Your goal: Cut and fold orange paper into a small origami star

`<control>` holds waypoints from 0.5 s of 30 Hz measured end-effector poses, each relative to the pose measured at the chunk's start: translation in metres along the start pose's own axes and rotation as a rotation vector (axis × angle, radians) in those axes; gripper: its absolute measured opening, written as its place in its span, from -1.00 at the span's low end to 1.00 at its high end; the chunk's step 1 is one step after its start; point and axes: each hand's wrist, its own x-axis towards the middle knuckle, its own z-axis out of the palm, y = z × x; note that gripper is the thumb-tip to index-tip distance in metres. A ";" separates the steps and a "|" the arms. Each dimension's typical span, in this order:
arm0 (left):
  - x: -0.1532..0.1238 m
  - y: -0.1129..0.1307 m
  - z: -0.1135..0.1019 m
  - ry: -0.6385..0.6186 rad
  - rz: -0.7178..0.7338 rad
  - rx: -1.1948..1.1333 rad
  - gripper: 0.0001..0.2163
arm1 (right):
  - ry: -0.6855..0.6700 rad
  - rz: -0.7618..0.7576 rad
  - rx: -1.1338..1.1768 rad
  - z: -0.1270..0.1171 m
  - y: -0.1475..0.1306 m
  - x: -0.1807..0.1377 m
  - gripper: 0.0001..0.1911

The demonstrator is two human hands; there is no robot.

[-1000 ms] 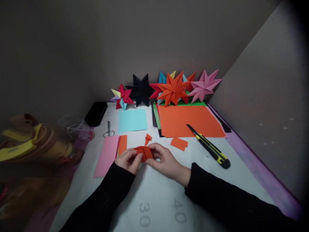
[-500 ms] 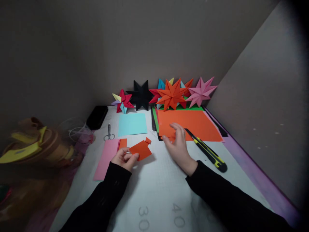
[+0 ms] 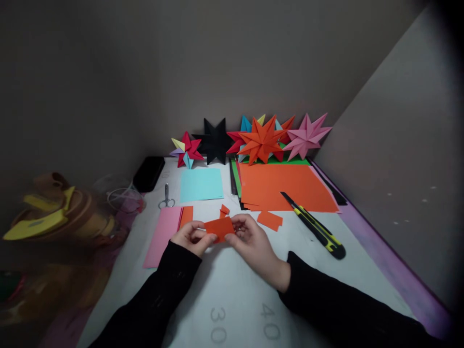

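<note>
Between my two hands is a small rectangle of orange paper [image 3: 219, 229], held above the white table surface. My left hand [image 3: 192, 237] pinches its left edge between thumb and fingers. On the right edge, my right hand [image 3: 250, 237] grips it the same way. Just behind the paper lies a small folded orange piece [image 3: 224, 211]. To the right of my right hand rests a loose orange paper piece [image 3: 270, 221] with notched edges. Pink paper [image 3: 163, 237] lies left of my left hand, with an orange strip [image 3: 186, 216] partly hidden beside it.
A yellow-black box cutter [image 3: 315, 227] lies at right, its tip on stacked orange sheets [image 3: 286, 186]. Small scissors [image 3: 166, 198], light-blue paper [image 3: 202, 184] and a black phone [image 3: 149, 174] are at left. Several folded paper stars [image 3: 261, 140] stand along the wall.
My right hand has come left from the orange sheets and taken the right edge of the paper. A notched orange piece now shows on the table where that hand was.
</note>
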 end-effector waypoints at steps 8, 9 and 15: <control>-0.006 0.004 -0.002 -0.243 -0.036 -0.118 -0.77 | -0.100 0.275 0.285 -0.006 0.005 0.008 -0.75; -0.007 0.004 -0.003 -0.287 -0.042 -0.140 -0.76 | -0.122 0.288 0.309 -0.007 0.005 0.009 -0.74; -0.007 0.003 -0.007 -0.335 -0.022 -0.219 -0.69 | -0.179 0.322 0.350 -0.007 0.003 0.008 -0.69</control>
